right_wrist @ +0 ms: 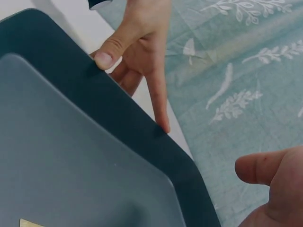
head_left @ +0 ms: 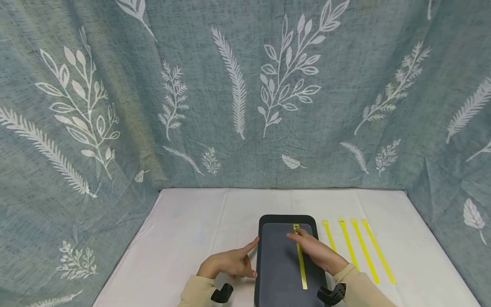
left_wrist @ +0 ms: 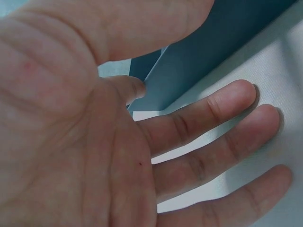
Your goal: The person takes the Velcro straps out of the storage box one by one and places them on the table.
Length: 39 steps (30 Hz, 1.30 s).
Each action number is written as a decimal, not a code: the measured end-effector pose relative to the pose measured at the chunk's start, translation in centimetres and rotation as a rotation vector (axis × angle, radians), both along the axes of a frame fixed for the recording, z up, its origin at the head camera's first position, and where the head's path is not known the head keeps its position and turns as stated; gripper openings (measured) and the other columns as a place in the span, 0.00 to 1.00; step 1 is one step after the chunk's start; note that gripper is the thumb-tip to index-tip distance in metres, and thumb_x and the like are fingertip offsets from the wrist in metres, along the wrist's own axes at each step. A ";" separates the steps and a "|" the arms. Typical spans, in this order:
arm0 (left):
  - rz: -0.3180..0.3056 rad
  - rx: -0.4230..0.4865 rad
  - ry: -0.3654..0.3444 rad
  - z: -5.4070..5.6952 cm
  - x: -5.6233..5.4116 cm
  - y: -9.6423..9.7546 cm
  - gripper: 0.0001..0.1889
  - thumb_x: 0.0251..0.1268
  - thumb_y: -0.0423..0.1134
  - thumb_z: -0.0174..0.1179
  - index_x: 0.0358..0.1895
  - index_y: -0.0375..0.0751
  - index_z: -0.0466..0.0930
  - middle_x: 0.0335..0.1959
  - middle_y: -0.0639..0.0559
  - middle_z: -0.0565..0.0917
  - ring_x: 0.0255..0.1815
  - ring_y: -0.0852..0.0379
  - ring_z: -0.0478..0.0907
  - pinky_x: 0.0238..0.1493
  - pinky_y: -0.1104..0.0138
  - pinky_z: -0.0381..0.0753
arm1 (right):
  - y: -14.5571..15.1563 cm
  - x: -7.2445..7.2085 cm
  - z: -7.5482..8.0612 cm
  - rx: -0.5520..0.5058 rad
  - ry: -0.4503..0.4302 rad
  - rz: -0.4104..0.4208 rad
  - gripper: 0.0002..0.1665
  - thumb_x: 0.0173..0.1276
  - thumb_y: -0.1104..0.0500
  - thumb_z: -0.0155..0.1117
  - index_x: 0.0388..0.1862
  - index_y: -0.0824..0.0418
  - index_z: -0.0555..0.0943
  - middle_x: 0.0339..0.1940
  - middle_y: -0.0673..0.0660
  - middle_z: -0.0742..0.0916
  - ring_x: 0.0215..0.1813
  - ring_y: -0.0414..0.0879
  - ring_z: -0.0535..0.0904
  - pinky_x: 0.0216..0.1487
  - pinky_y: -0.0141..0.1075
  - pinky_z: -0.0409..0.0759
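A dark rectangular tray (head_left: 285,218) with rounded corners stands on the white cloth. My left hand (head_left: 230,262) is at its left side, thumb and index finger stretched out against the rim; the other fingers (left_wrist: 227,104) extend below it beside the tray wall (left_wrist: 203,52). Inside the tray lies a flat yellow strap (head_left: 302,273) with a slotted head, running lengthwise right of the middle. Over the tray's right part, my right hand (head_left: 320,251) overlaps the strap just below its head. Its thumb (right_wrist: 258,168) sticks out straight in the right wrist view.
Several more yellow straps (head_left: 364,247) lie side by side on the white table cloth (head_left: 203,221), right of the tray. A blue-green curtain (head_left: 245,162) with white leaf prints hangs behind the table and along both sides.
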<state>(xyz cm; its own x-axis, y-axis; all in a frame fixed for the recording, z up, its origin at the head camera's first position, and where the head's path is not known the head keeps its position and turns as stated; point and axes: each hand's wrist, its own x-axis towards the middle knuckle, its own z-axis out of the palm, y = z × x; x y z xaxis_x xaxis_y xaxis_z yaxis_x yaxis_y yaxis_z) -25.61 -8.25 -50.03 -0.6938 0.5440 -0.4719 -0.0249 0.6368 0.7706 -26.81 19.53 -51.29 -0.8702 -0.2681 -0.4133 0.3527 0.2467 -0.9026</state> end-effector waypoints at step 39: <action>-0.022 0.020 0.001 -0.1 0.0 0.1 0.53 0.63 0.36 0.71 0.84 0.51 0.42 0.29 0.50 0.79 0.23 0.57 0.69 0.24 0.65 0.68 | -1.8 -0.1 -2.1 -0.237 -0.090 0.084 0.43 0.82 0.44 0.48 0.78 0.75 0.52 0.68 0.75 0.70 0.66 0.63 0.74 0.55 0.53 0.83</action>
